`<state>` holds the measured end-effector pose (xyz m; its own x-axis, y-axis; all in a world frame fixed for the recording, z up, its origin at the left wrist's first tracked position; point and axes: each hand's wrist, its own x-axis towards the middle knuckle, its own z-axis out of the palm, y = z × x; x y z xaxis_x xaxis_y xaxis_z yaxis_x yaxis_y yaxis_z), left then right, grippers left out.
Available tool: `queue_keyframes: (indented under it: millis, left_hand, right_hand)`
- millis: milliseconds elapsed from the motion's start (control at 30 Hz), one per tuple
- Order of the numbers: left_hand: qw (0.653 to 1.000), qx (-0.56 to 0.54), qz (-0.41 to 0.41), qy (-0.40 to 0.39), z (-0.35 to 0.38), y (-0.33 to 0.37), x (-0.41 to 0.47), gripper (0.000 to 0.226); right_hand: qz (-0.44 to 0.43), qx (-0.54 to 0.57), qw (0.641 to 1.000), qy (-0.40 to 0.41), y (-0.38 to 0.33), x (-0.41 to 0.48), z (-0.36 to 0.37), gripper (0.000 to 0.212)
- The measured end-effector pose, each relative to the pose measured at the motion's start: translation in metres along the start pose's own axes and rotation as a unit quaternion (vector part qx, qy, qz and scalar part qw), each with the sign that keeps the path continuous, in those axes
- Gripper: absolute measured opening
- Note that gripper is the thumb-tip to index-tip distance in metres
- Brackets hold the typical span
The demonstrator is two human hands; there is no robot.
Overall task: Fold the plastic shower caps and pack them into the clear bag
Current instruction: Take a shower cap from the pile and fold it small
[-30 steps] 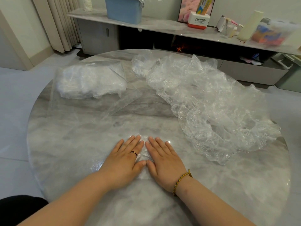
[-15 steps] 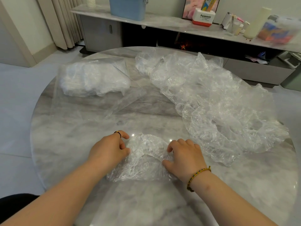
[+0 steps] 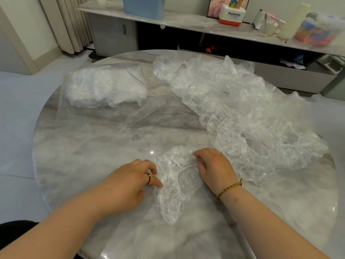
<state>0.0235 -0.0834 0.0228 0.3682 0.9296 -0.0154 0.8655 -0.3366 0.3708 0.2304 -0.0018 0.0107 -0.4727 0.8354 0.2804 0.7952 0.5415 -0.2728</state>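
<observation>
A crumpled clear shower cap (image 3: 175,186) lies on the round marble table (image 3: 93,165) right in front of me, folded into a narrow strip. My left hand (image 3: 128,184) pinches its left edge with curled fingers. My right hand (image 3: 214,167) holds its upper right edge, fingers bent over the plastic. A big loose heap of shower caps (image 3: 242,116) spreads over the table's right half. The clear bag (image 3: 104,88), holding several folded white caps, lies at the far left with its open mouth toward the middle.
Behind the table runs a long low shelf (image 3: 186,23) carrying a blue bin (image 3: 143,6), a Panasonic box (image 3: 232,15) and bottles. Curtains (image 3: 71,21) hang at the back left. The table's rim curves close on both sides.
My hands went from pressing flat on the cap to gripping its edges. The cap has been gathered from a wider shape into a narrower strip between them.
</observation>
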Motion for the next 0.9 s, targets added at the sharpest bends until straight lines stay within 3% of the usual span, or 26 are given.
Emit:
queue_keyframes:
  millis: [133, 200, 333, 467, 533, 600, 667, 733, 767, 900]
  left_hand:
    - [0.998, 0.036, 0.038, 0.033, 0.008, 0.003, 0.003, 0.029]
    - [0.998, 0.032, 0.045, 0.020, 0.013, 0.003, 0.006, 0.034]
    - [0.999, 0.024, 0.034, 0.035, 0.015, 0.006, 0.010, 0.038]
    - [0.999, 0.013, 0.033, 0.035, 0.015, 0.006, 0.009, 0.039]
    - [0.999, 0.008, 0.027, 0.042, 0.014, 0.003, 0.007, 0.043]
    - [0.998, 0.020, 0.036, 0.057, 0.016, 0.001, 0.004, 0.052]
    - [0.997, 0.030, 0.047, 0.052, 0.017, 0.002, 0.003, 0.051]
    - [0.999, -0.010, 0.035, 0.022, 0.014, 0.009, 0.003, 0.021]
    - [0.999, -0.020, 0.030, 0.021, 0.013, 0.011, 0.002, 0.019]
    - [0.996, -0.076, 0.038, 0.031, 0.020, 0.003, 0.009, 0.043]
  right_hand:
    - [-0.036, 0.020, 0.999, 0.005, -0.022, -0.006, -0.015, 0.022]
    - [-0.096, 0.028, 0.995, -0.023, -0.042, -0.015, -0.021, 0.030]
    - [-0.150, -0.066, 0.979, -0.123, -0.066, -0.041, -0.019, 0.049]
    - [-0.140, -0.084, 0.970, -0.182, -0.063, -0.040, -0.011, 0.038]
    - [-0.149, -0.053, 0.968, -0.197, -0.060, -0.035, -0.019, 0.022]
    - [-0.115, 0.028, 0.962, -0.247, -0.055, -0.026, -0.033, 0.004]
    - [-0.046, 0.161, 0.934, -0.315, -0.050, -0.019, -0.046, 0.014]
    - [0.011, 0.267, 0.906, -0.328, -0.043, -0.013, -0.053, 0.030]
    - [0.038, 0.304, 0.892, -0.332, -0.041, -0.011, -0.056, 0.033]
    - [0.135, 0.330, 0.885, -0.299, -0.025, -0.003, -0.055, 0.031]
